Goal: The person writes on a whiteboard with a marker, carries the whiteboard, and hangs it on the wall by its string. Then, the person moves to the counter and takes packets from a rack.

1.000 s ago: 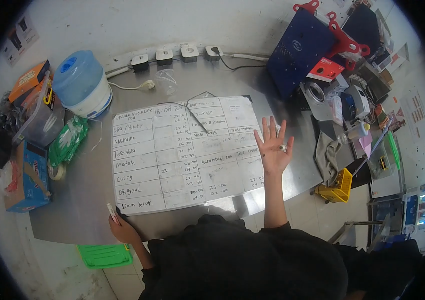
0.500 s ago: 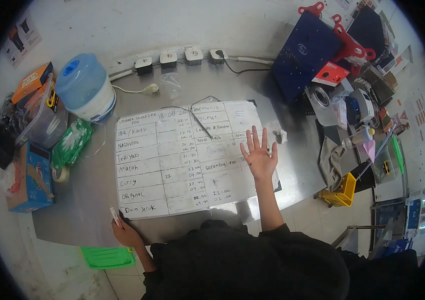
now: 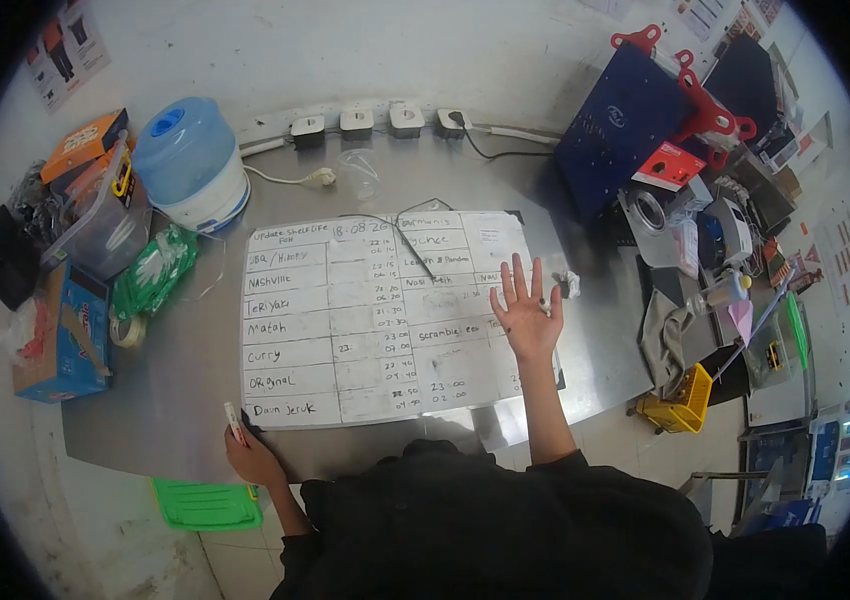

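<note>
A whiteboard (image 3: 375, 385) with a handwritten grid of names and times lies flat on the metal table. At its lower left corner, my left hand (image 3: 255, 460) is closed around a white marker with red markings (image 3: 235, 422), which points up. My right hand (image 3: 533, 330) hovers over the board's right side, palm turned to the camera and fingers spread. A small pale spot shows by its thumb, too small to make out. Just right of those fingers is a crumpled white tissue (image 3: 567, 284). A thin black cord (image 3: 415, 245) lies across the board's top.
Behind the board, several sockets (image 3: 357, 122) line the wall. To the left stand a blue-lidded water dispenser (image 3: 190, 165), green packs of gloves (image 3: 157, 268) and a blue box (image 3: 65, 345). A dark blue case (image 3: 617, 115), a grey cloth (image 3: 663, 335) and a yellow basket (image 3: 680, 400) are on the right.
The camera view has shifted slightly, so the board and table sit a little further right. Both hands keep nearly the same pose, the left with the marker, the right spread.
</note>
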`<state>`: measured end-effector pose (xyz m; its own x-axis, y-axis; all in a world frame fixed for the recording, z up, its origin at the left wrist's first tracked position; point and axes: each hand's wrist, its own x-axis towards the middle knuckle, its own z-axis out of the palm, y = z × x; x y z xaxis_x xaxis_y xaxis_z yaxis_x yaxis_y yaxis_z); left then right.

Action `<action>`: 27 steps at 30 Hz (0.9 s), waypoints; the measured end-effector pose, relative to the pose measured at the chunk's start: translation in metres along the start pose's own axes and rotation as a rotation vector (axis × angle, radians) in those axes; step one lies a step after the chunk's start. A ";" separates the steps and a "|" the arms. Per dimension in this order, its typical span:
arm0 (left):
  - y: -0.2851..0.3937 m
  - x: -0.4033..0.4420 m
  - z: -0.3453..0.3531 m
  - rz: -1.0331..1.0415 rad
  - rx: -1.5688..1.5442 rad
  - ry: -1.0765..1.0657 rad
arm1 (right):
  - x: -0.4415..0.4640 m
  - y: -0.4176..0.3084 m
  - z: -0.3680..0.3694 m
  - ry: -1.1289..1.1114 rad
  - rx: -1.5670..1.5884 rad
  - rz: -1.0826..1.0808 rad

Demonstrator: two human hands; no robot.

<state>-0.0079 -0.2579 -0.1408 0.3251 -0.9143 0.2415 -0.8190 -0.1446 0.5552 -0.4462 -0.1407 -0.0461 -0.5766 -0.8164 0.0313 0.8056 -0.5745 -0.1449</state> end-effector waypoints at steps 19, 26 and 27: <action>0.006 -0.002 -0.003 0.010 -0.025 0.030 | -0.005 -0.002 -0.006 0.118 -0.093 -0.071; 0.002 -0.002 0.000 0.046 -0.013 0.049 | -0.012 0.005 0.017 0.188 -0.199 -0.088; 0.003 -0.002 -0.001 0.032 -0.012 0.038 | -0.012 0.006 0.018 0.216 -0.221 -0.078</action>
<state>-0.0109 -0.2567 -0.1387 0.3169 -0.9035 0.2886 -0.8233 -0.1110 0.5566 -0.4324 -0.1356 -0.0299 -0.6698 -0.7259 -0.1564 0.7226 -0.5886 -0.3625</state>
